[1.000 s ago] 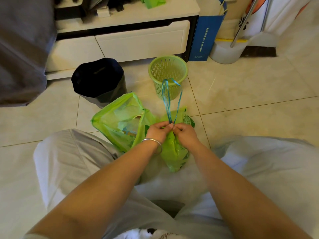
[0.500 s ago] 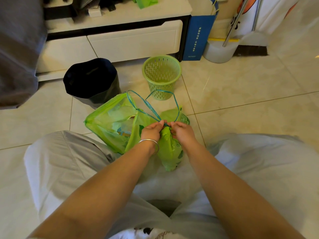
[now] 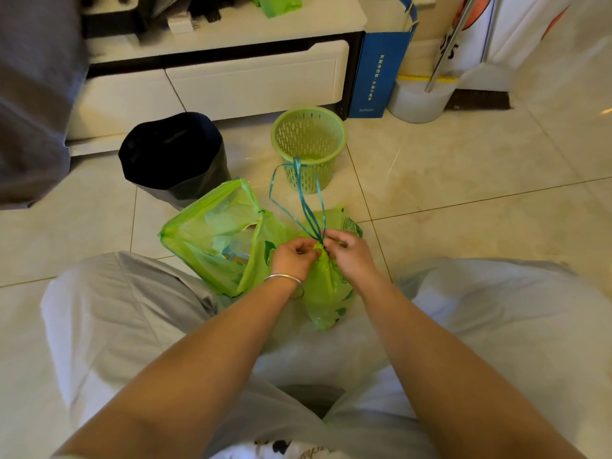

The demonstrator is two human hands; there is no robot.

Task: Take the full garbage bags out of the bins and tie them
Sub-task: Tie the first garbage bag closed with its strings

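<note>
Two green garbage bags lie on the floor between my knees. The right bag (image 3: 326, 293) is gathered at its neck, and blue drawstrings (image 3: 303, 200) rise from it in loops. My left hand (image 3: 293, 256), with a silver bangle on the wrist, pinches the neck from the left. From the right, my right hand (image 3: 349, 251) holds the strings at the same spot. The left bag (image 3: 215, 240) lies open on its side with rubbish inside. Behind them stand a green mesh bin (image 3: 309, 144) and a bin with a black liner (image 3: 172, 154).
A white TV cabinet (image 3: 251, 81) with drawers runs along the back. A blue paper bag (image 3: 377, 71), a white bucket (image 3: 419, 101) and a broom stand at the back right. Grey fabric (image 3: 33, 94) hangs at the left. Tiled floor extends to the right.
The drawstring loops, spread wide half a second ago, now stand pulled together and upright above the bag's neck. Both hands stay pinched at the neck.
</note>
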